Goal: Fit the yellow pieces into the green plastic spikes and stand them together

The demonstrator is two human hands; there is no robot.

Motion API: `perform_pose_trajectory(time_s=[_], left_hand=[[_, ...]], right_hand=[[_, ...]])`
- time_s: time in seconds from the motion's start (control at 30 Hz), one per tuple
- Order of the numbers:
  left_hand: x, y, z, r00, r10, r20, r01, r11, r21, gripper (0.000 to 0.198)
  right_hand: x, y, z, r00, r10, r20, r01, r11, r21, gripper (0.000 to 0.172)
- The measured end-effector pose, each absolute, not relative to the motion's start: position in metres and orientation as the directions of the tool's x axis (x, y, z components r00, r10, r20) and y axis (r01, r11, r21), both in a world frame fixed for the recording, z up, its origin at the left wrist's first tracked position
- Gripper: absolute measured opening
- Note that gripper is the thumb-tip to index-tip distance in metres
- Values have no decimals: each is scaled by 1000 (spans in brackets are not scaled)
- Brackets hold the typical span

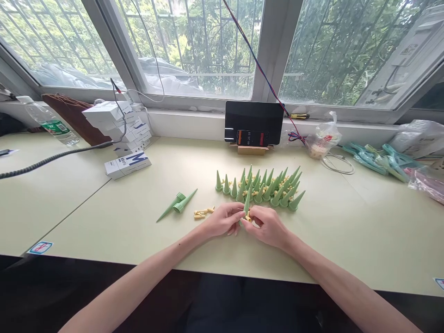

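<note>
My left hand point(225, 219) is closed on a green spike point(247, 203), which points upward between my two hands. My right hand point(266, 225) pinches a small yellow piece point(248, 218) against the lower part of that spike. Just beyond my hands, several green spikes point(258, 194) stand in rows with yellow pieces among them. Left of my left hand lies a small pile of loose yellow pieces point(200, 214). Further left, green spikes point(185, 201) lie on their sides on the pale table point(138, 222).
A dark tablet point(255, 118) leans at the windowsill, with a phone point(252, 138) showing a timer before it. White boxes point(127, 165) and a bottle point(57, 125) are at the left. A bagged cup point(322, 141) and teal items point(376, 158) lie at the right.
</note>
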State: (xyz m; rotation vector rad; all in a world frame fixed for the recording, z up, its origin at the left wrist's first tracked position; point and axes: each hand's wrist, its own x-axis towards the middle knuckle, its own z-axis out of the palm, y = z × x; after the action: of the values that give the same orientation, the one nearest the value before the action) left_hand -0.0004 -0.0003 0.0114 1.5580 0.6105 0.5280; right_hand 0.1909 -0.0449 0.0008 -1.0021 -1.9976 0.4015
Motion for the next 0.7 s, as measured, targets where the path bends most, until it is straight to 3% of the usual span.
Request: perform_pose_trajectory(time_s=[0.7], left_hand=[[-2,0,11,787,615,-49,73,-15,997,41]], right_hand=[[185,-47,-2,-353,783,513,547,617,-565,29]])
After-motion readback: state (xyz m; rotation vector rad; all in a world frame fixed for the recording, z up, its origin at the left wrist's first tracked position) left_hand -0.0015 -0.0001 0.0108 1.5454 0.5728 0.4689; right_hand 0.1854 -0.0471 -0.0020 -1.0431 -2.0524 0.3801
